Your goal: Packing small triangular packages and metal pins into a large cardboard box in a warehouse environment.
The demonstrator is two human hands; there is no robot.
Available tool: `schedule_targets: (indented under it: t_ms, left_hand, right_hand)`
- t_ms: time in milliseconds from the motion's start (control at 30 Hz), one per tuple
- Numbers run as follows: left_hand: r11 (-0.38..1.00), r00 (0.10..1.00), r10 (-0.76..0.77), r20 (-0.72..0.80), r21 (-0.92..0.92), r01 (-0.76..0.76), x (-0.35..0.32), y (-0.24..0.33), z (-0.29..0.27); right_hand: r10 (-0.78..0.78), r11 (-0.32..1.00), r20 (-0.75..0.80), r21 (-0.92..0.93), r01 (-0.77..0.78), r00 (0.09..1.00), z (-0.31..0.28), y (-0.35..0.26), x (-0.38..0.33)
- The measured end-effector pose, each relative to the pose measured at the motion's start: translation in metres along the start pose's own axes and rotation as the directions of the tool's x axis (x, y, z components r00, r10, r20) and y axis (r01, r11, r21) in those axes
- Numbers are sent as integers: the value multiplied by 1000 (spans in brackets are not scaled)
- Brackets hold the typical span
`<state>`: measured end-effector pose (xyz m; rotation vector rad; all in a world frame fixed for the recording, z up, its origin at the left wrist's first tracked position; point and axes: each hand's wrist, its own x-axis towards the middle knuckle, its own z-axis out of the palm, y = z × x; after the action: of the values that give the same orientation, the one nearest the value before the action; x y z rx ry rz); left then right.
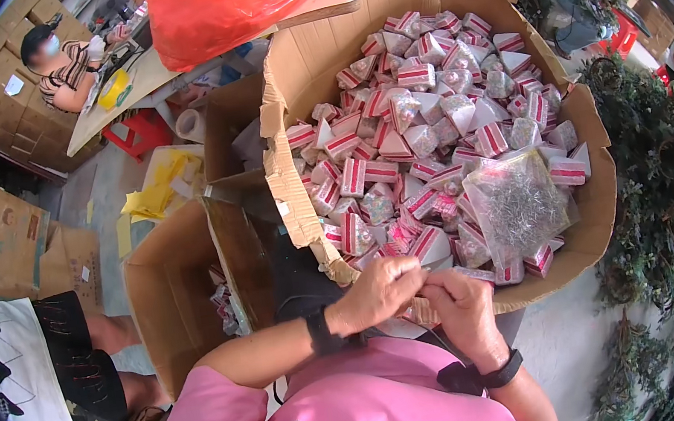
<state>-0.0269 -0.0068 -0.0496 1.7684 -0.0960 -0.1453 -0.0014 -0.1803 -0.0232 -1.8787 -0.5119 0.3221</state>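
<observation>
My left hand point(385, 292) and my right hand point(463, 313) meet over the near rim of a large cardboard box point(295, 203). Both are closed, fingers pinched close together, and whatever they hold is too small or hidden to make out. Small clear wedge-shaped packs point(415, 77) with pink-and-white striped cards fill the box in a heap. On the heap, just beyond my right hand, lies a clear plastic bag point(522, 206) of thin silvery metal pieces.
An open cardboard box point(177, 297) with a few packs inside stands to my left. A red plastic bag point(240, 9) lies on the table beyond. Green artificial foliage point(650, 166) is piled on the right. One person stands at left; others sit farther back.
</observation>
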Motion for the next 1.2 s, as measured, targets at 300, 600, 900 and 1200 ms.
schedule_targets:
  t_ms: [300,600,900,1200]
  left_hand:
    - [699,983,-184,1,703,130,142,-36,-84]
    - [160,643,-754,-130,915,372,155,-147,-52]
    - [123,630,-770,-103,944,305,139,-169,-44]
    - [299,711,-702,33,920,253,166,-93,-73]
  right_hand:
    - [270,925,-167,319,-208,948,-42,15,15]
    - [400,863,-153,396,-315,904,-66,31,-1]
    - [374,796,-117,550,-253,920,-66,43,0]
    - [360,832,-110,488,-265,927,-61,35,-3]
